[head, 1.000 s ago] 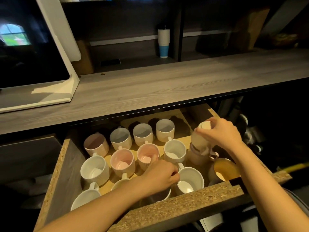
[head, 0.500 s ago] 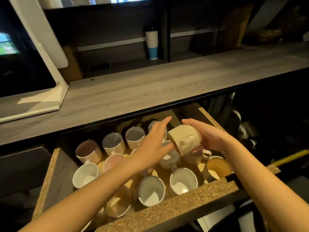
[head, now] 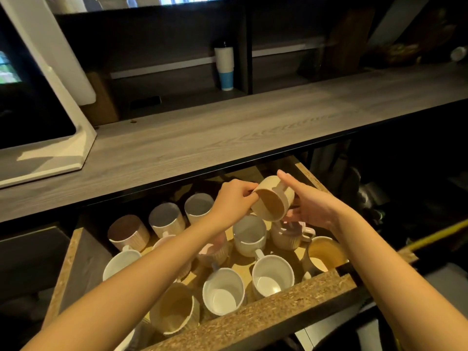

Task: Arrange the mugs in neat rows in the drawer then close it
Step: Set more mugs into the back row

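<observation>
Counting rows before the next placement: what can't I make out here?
Head view only.
- Middle-row mugs: partly hidden under the left forearm.
- Near-edge mugs: cut off by the drawer front.
- Right hand: partly hidden by the beige mug that the left hand pinches; grip unclear.

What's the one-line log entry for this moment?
left hand: pinches tilted beige mug rim | right hand: supports it | drawer: open | rows: unfinished

An open chipboard-fronted drawer (head: 266, 316) is filled with ribbed ceramic mugs (head: 272, 279), white, pink and beige, stood mouth-up in loose rows on its pale floor. Above it, a white-framed dark appliance (head: 58, 153) is carried by a grey wood-grain countertop (head: 228, 138).
</observation>
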